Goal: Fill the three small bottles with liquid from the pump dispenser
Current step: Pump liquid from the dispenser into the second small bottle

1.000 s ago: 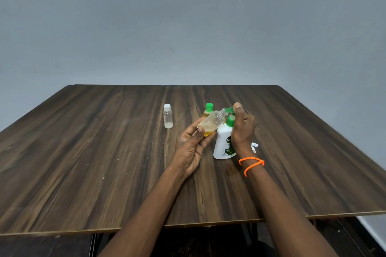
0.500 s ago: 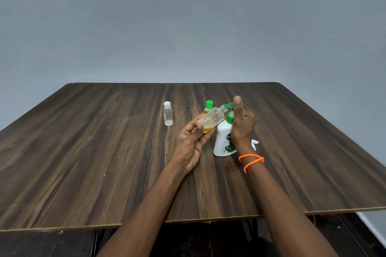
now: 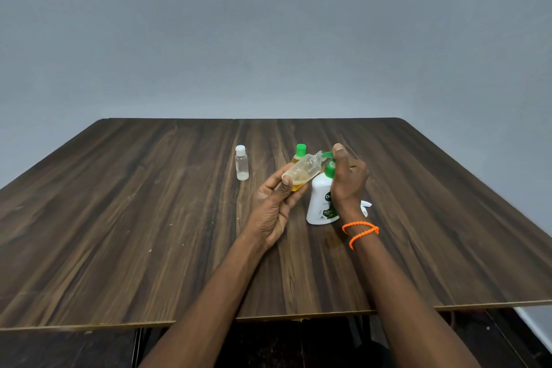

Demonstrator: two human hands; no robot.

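While the left hand [image 3: 273, 206] is holding a small open bottle [image 3: 304, 171] tilted, with its fingers and thumb curled around the lower body, the neck is pointing up to the green spout [image 3: 327, 154] of the pump dispenser [image 3: 321, 203]. I think the bottle is being held like this so that the liquid is going straight into the narrow mouth and not running outside. A little amber liquid is already lying in its low end, so the filling seems to be only starting. The right hand [image 3: 348, 181] is wrapping the dispenser from behind, and its thumb is rising beside the pump head; whether it is pressing at this instant, I cannot tell. This hand is probably also keeping the white dispenser steady on the worktop [image 3: 119, 218].

Behind the held bottle, a second small bottle with a green cap [image 3: 300, 150] is standing upright. To the left, well apart, a clear bottle with a white cap [image 3: 241, 163] is standing too. An orange bracelet [image 3: 360, 231] is sitting on the right wrist.

The worktop is showing dark wood grain with small pale specks. A plain grey wall [image 3: 268, 39] is rising behind it.
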